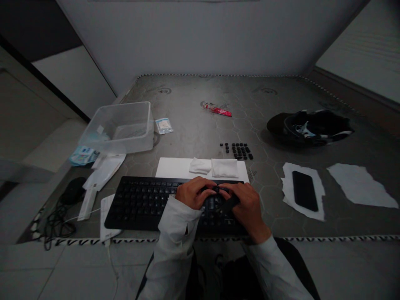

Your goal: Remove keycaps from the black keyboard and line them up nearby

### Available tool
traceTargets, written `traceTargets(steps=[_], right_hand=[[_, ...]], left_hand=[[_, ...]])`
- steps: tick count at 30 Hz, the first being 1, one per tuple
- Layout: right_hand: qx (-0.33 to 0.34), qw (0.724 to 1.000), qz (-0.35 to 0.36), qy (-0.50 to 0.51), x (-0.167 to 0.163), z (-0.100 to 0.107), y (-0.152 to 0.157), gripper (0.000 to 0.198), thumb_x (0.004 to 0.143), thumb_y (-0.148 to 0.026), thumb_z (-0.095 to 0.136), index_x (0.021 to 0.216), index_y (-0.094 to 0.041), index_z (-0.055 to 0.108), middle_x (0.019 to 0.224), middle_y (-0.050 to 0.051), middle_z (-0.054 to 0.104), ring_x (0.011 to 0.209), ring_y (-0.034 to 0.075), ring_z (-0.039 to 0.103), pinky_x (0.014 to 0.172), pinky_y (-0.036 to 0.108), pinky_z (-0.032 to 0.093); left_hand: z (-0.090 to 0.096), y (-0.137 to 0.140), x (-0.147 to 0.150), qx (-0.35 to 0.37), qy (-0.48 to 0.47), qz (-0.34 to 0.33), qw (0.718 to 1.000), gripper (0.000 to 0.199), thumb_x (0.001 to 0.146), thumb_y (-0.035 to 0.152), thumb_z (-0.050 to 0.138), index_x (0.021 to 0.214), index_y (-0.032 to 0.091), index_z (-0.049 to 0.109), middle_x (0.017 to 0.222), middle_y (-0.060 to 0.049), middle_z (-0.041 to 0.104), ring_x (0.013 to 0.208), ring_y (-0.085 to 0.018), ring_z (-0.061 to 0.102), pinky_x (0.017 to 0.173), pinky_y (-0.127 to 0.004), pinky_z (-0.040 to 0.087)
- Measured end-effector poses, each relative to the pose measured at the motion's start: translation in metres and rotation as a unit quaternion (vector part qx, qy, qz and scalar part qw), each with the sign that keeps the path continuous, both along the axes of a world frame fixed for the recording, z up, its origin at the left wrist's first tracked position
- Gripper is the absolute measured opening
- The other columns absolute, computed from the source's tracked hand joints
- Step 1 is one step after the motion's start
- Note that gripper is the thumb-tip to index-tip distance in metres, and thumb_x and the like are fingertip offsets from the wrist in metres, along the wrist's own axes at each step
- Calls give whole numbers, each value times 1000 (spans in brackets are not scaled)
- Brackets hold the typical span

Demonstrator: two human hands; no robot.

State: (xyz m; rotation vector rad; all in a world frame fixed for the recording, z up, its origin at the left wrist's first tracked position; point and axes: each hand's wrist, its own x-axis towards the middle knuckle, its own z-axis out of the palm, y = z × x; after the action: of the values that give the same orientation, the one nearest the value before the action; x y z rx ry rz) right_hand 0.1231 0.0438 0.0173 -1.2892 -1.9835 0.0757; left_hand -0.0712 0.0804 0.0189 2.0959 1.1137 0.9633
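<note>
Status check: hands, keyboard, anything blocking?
Left hand, right hand close together over right end of keyboard. Loose black keycaps grouped beyond it. Hands partly blocking view.

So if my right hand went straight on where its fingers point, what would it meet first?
Most likely your left hand, close ahead of the right hand over the keyboard; depth there is unclear, and the two may already touch.

Passable between loose keys (240, 151) and black headgear (325, 127).
Obstructed at left by plastic bin (133, 145), at right by dark phone (305, 191).
</note>
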Motion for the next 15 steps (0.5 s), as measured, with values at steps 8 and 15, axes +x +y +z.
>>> traceTargets(steps=[8,15], right_hand=[[-4,1000,1,3,0,1,1,10,92,-25,62,96,-21,69,86,3,74,71,16,63,69,32,38],[0,1000,3,3,0,3,1,12,93,-25,60,96,-21,70,85,3,74,72,16,63,69,31,38]], left_hand=[[0,0,0,2,-3,-2,1000,13,88,30,64,95,22,72,93,-2,73,77,-14,66,73,-24,53],[-2,1,0,15,-9,-1,1000,13,85,30,68,93,21,71,89,-2,73,74,-12,65,71,-23,52]])
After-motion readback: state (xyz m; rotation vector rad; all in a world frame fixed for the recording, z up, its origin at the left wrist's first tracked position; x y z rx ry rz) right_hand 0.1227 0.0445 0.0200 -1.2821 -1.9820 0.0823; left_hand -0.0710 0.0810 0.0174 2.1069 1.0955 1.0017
